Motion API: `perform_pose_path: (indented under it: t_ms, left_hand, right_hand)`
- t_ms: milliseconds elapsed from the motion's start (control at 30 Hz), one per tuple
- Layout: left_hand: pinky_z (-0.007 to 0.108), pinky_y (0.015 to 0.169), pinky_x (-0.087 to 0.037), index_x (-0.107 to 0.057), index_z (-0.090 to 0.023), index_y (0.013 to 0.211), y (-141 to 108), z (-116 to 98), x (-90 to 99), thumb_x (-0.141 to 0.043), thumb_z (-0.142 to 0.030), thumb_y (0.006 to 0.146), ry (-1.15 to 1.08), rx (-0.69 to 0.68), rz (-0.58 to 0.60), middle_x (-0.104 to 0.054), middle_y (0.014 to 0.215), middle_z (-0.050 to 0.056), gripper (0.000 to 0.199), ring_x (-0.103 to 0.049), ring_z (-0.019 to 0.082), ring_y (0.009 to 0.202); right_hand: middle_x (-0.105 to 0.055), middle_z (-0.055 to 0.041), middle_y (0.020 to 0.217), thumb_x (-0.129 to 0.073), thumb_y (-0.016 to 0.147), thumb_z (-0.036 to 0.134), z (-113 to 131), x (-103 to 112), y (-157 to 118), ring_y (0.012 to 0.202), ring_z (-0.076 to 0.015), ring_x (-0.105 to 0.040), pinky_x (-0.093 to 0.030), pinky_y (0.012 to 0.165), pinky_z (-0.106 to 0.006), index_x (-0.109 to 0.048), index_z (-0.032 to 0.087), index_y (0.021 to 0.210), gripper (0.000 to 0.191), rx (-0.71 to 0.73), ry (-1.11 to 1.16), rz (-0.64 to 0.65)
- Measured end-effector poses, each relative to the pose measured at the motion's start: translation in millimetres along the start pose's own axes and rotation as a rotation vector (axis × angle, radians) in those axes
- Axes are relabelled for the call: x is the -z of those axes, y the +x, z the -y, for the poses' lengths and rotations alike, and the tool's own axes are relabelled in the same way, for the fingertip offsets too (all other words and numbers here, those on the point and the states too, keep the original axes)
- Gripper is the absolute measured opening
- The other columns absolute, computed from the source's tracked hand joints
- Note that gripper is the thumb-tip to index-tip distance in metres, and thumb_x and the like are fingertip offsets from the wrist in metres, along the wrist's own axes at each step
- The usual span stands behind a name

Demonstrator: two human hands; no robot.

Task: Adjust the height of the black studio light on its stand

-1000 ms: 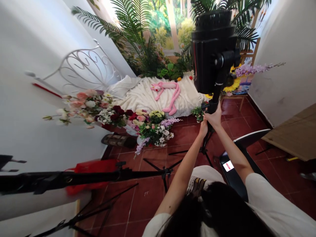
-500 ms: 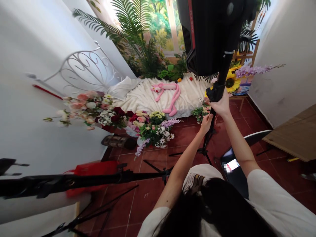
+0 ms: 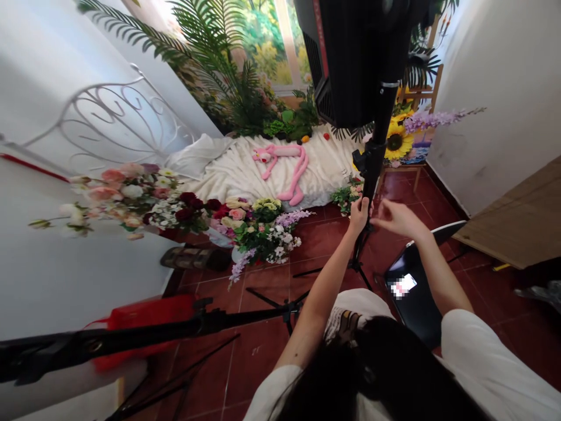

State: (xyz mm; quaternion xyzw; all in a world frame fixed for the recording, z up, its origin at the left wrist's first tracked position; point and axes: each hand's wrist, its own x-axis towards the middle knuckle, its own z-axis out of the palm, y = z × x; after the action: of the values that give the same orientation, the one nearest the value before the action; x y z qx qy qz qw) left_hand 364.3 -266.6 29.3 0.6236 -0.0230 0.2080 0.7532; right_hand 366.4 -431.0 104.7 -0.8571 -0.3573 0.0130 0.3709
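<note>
Light stand (image 3: 372, 175), left hand (image 3: 359, 215) gripping it, right hand (image 3: 397, 219) open beside it

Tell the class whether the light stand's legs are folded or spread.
Spread: the black tripod legs splay outward across the red floor tiles, beneath the pole that the left hand grips.

two hands, the left hand (image 3: 359, 215) and the right hand (image 3: 397, 219); three black tripod stands (image 3: 356, 268); one pink plush panther (image 3: 280, 164); one sunflower (image 3: 398, 141); one sandal (image 3: 195, 258); one red bag (image 3: 144, 318); one lit screen (image 3: 402, 286).
</note>
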Motion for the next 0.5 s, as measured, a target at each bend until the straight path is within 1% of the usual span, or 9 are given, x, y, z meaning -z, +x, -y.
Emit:
perform_pose_path:
  t_ms: [33,67,100,200,300,400,500]
  left_hand:
    - [0.026,0.050,-0.036,-0.058,-0.019,0.066,-0.4,-0.8,-0.2,-0.049,-0.100,0.077,-0.007,0.006,0.006,-0.051,0.051,-0.002,0.082,-0.046,0.009,0.047]
    - [0.025,0.049,-0.035,-0.058,-0.019,0.066,-0.9,-1.6,-0.5,-0.050,-0.100,0.077,-0.015,0.012,0.012,-0.051,0.051,-0.002,0.082,-0.045,0.009,0.046]
    - [0.025,0.049,-0.035,-0.058,-0.019,0.066,-1.5,-2.3,-0.7,-0.050,-0.099,0.077,-0.023,0.017,0.016,-0.051,0.051,-0.003,0.082,-0.044,0.009,0.045]
    - [0.025,0.048,-0.034,-0.058,-0.019,0.066,-3.0,-3.7,-1.3,-0.050,-0.099,0.078,-0.042,0.022,0.016,-0.050,0.051,-0.003,0.081,-0.044,0.008,0.045]
    - [0.025,0.048,-0.035,-0.057,-0.019,0.065,-4.0,-4.4,-1.7,-0.050,-0.099,0.077,-0.044,0.024,0.014,-0.050,0.051,-0.003,0.081,-0.044,0.008,0.045]
    - [0.025,0.047,-0.035,-0.057,-0.019,0.065,-4.1,-4.0,-2.3,-0.050,-0.100,0.076,-0.049,0.023,0.013,-0.049,0.050,-0.003,0.082,-0.043,0.008,0.044]
    - [0.025,0.047,-0.034,-0.058,-0.019,0.065,-3.3,-2.4,-3.1,-0.052,-0.098,0.077,-0.064,0.014,0.005,-0.048,0.050,-0.003,0.081,-0.043,0.008,0.044]
  right_hand:
    - [-0.066,-0.0002,0.070,-0.085,0.082,0.060,-8.4,-10.1,-10.5,0.062,-0.0178,-0.059,-0.042,0.061,-0.030,-0.057,0.024,0.076,0.046,-0.042,-0.024,0.055]
    - [-0.063,0.0003,0.066,-0.087,0.080,0.058,-15.7,-20.6,-19.2,0.058,-0.0164,-0.055,-0.038,0.059,-0.030,-0.054,0.024,0.072,0.048,-0.089,-0.041,0.080]
    - [-0.061,0.0009,0.063,-0.088,0.079,0.057,-21.7,-30.9,-26.0,0.056,-0.0150,-0.051,-0.034,0.059,-0.029,-0.051,0.024,0.069,0.050,-0.131,-0.046,0.079]
    - [-0.051,0.0032,0.057,-0.085,0.083,0.060,-31.5,-57.8,-37.3,0.054,-0.0117,-0.041,-0.028,0.060,-0.030,-0.043,0.025,0.067,0.056,-0.206,0.003,-0.008]
    - [-0.039,0.0050,0.055,-0.072,0.091,0.069,-31.3,-79.1,-40.9,0.056,-0.0108,-0.033,-0.026,0.062,-0.032,-0.035,0.026,0.065,0.063,-0.234,0.137,-0.091]
    - [-0.030,0.0051,0.055,-0.061,0.092,0.081,-26.4,-98.1,-41.1,0.058,-0.0116,-0.028,-0.024,0.060,-0.032,-0.029,0.027,0.061,0.070,-0.301,0.314,-0.174]
    - [-0.027,0.0053,0.053,-0.061,0.088,0.086,-20.5,-114.8,-39.1,0.056,-0.0116,-0.024,-0.021,0.054,-0.031,-0.030,0.028,0.057,0.073,-0.446,0.567,-0.257]
